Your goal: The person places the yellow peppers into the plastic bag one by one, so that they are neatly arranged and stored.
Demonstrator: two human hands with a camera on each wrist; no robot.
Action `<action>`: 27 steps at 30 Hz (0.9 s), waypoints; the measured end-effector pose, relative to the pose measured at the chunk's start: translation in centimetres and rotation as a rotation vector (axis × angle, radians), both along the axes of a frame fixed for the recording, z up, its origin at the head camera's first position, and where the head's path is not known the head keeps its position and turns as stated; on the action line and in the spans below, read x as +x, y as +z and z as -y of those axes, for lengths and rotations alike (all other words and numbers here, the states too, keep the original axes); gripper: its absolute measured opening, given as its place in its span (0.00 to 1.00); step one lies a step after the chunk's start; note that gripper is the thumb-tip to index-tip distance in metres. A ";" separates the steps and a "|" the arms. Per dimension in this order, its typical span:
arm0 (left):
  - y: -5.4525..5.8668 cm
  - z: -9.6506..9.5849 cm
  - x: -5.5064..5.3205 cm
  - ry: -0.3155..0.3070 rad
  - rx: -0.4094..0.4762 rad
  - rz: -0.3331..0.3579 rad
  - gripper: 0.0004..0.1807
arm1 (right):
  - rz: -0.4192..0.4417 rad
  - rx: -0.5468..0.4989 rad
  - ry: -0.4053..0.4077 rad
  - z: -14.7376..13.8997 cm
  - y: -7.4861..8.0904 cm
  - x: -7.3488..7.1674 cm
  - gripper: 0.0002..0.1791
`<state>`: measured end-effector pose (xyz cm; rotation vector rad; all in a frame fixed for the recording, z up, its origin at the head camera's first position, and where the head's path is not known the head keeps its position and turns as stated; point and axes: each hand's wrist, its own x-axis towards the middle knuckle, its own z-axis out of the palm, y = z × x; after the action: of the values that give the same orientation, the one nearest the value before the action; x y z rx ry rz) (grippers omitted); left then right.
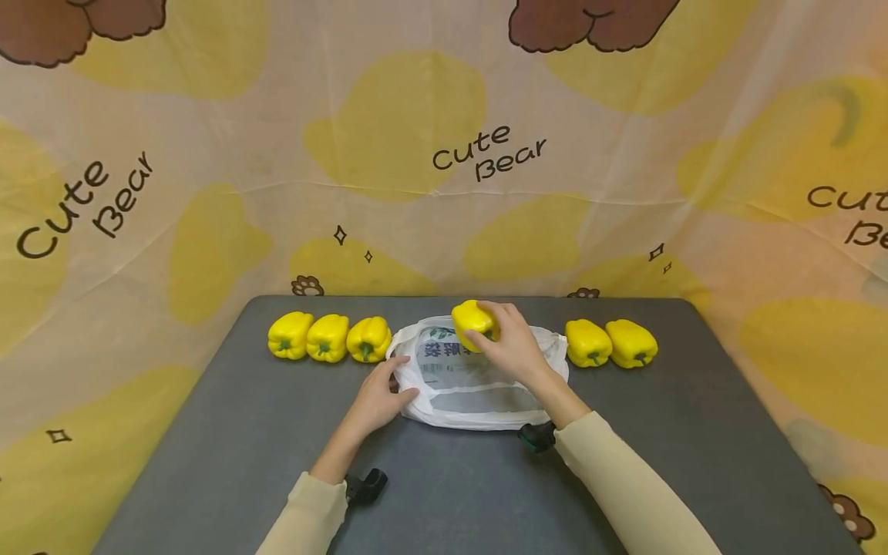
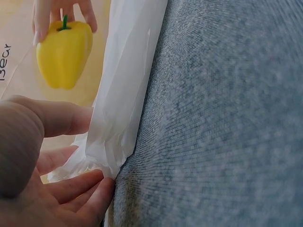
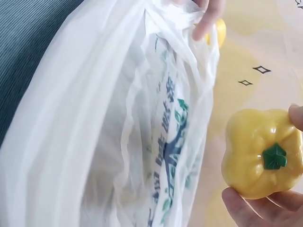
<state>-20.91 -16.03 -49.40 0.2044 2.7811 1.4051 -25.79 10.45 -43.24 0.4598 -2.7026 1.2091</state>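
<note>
My right hand (image 1: 516, 347) holds a yellow bell pepper (image 1: 470, 320) above the far side of a white plastic bag (image 1: 472, 420). In the right wrist view the pepper (image 3: 251, 156) shows its green stem, with fingers and thumb on its sides. The bag lies with its mouth spread open, and printed characters and green leaves show on its inner wall. At the bag's left end my left hand (image 1: 380, 393) grips the gathered plastic. In the left wrist view the thumb and fingers (image 2: 80, 187) close about the bag's edge (image 2: 118, 94).
Three yellow bell peppers (image 1: 328, 338) stand in a row left of the bag. Two more peppers (image 1: 588, 343) sit to its right. All rest on a dark grey table (image 1: 458, 493) before a patterned cloth backdrop (image 1: 388, 123).
</note>
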 end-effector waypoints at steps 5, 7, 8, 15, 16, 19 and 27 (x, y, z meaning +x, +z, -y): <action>0.1 0.1 0.0 -0.001 -0.009 -0.001 0.32 | 0.004 -0.016 0.004 1.2 -0.5 -0.7 0.34; 0.1 0.1 0.0 0.000 -0.012 -0.005 0.32 | 0.017 -0.030 0.004 1.6 -0.8 -0.9 0.34; 0.0 0.1 0.0 0.001 -0.011 -0.007 0.32 | 0.025 -0.033 0.003 1.9 -0.9 -1.0 0.34; -0.1 0.1 0.0 0.001 -0.015 -0.014 0.31 | 0.055 -0.051 0.000 3.3 -2.0 -1.2 0.33; -0.1 0.1 0.0 0.001 -0.014 -0.015 0.31 | 0.059 -0.051 0.001 3.4 -2.2 -1.3 0.33; -0.2 0.0 0.0 -0.005 -0.012 -0.014 0.31 | 0.065 -0.040 -0.004 3.8 -2.7 -1.4 0.33; -0.2 0.0 0.1 -0.007 -0.011 -0.015 0.31 | 0.089 -0.042 0.015 4.7 -3.6 -1.6 0.34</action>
<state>-20.84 -16.07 -49.59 0.2256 2.7963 1.3918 -27.40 5.78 -46.89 0.4319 -2.7460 1.3178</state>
